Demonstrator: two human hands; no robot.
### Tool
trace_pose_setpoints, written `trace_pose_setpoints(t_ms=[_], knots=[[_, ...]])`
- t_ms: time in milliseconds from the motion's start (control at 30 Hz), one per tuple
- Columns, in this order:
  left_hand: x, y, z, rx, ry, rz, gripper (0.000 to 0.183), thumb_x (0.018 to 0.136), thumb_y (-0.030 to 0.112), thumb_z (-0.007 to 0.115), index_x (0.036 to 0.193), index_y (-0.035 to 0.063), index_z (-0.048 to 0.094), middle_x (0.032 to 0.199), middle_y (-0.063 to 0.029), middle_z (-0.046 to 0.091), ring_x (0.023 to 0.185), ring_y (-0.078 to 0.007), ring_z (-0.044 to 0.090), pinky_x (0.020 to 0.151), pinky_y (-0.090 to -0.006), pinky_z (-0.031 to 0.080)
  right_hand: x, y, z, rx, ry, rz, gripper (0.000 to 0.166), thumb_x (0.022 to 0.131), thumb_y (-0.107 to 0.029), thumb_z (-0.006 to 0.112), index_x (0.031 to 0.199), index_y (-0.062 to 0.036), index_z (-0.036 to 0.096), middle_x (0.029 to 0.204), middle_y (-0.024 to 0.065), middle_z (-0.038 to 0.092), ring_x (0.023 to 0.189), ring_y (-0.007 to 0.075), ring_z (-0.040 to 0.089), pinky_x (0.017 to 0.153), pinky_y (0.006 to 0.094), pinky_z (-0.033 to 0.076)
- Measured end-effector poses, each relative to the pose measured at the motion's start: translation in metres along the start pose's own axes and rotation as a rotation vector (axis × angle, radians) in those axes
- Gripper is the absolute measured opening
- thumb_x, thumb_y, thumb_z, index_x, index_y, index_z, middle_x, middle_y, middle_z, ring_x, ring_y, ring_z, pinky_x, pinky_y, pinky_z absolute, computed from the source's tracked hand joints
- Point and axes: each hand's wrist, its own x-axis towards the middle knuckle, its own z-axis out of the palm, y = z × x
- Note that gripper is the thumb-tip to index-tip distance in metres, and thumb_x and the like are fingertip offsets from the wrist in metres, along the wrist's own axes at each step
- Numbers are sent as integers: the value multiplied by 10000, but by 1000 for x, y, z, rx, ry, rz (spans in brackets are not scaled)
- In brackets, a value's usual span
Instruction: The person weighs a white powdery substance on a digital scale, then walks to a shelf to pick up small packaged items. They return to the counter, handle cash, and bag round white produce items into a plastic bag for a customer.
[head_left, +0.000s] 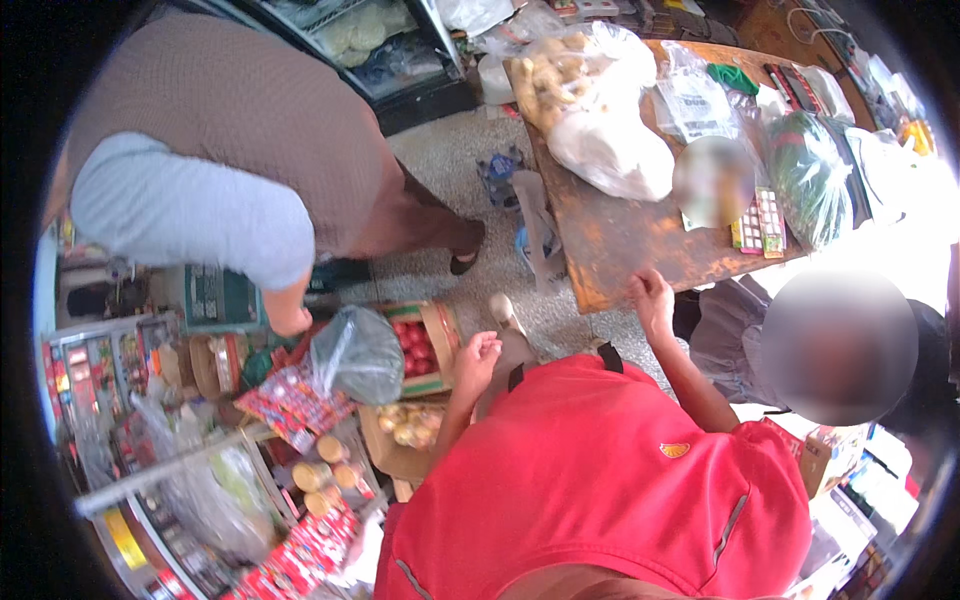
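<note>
My left hand (478, 361) hangs in the air with loosely curled fingers a little apart, and nothing shows in it. Beside it, on the left, stand a cardboard box (444, 330) of round red produce (414, 349) and another box with pale round produce (409, 425). At the front edge of the worn wooden table (600, 247), my right hand (654, 300) has its fingers bent and fingertips close together. Whether it touches the wood or pinches something small is unclear. A clear bag of ginger (551, 86) and a white plastic bag (611, 154) lie farther back on the table.
Another person (247, 142) bends over goods on the left, a hand near a grey-green plastic bag (358, 354). Close to my right arm is a second person (731, 345). Jars (322, 472) and shelves (187, 465) crowd the left; a glass-fronted cooler (375, 52) stands behind.
</note>
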Motion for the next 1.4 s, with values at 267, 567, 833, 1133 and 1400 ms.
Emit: trace_pose_setpoints(t_ms=[267, 567, 833, 1133, 1400], knots=[[102, 15, -131, 86, -38, 22, 300, 890, 91, 598, 1169, -6, 549, 1009, -97, 654, 842, -129, 608, 751, -255, 490, 37, -106, 81, -416, 29, -144, 212, 824, -222, 593, 935, -41, 592, 906, 174, 635, 850, 365, 622, 736, 436, 498], [194, 104, -120, 325, -178, 208, 272, 871, 91, 609, 1127, -2, 589, 986, -102, 671, 892, -168, 631, 825, -302, 500, 60, -84, 114, -592, 295, -112, 204, 881, -275, 589, 874, -73, 573, 819, 143, 600, 788, 346, 608, 695, 438, 478], [234, 132, -109, 429, -250, 193, 299, 858, 88, 604, 1136, -19, 583, 990, -137, 683, 893, -193, 652, 801, -319, 516, 65, -85, 116, -556, 312, -156, 258, 883, -314, 590, 788, -78, 543, 775, 122, 583, 698, 335, 603, 602, 447, 468], [305, 158, -99, 543, -191, 230, 300, 846, 158, 606, 1105, 5, 611, 960, -155, 689, 904, -257, 666, 811, -356, 508, 73, -88, 107, -540, 263, -136, 233, 871, -298, 610, 817, -76, 562, 799, 119, 591, 709, 321, 610, 613, 429, 483], [418, 206, -133, 342, -39, 223, 306, 830, 104, 598, 1112, -15, 610, 903, -121, 690, 794, -171, 651, 730, -298, 501, 70, -96, 107, -541, 250, -74, 187, 862, -264, 620, 823, -87, 575, 807, 102, 594, 755, 303, 612, 642, 415, 484]])
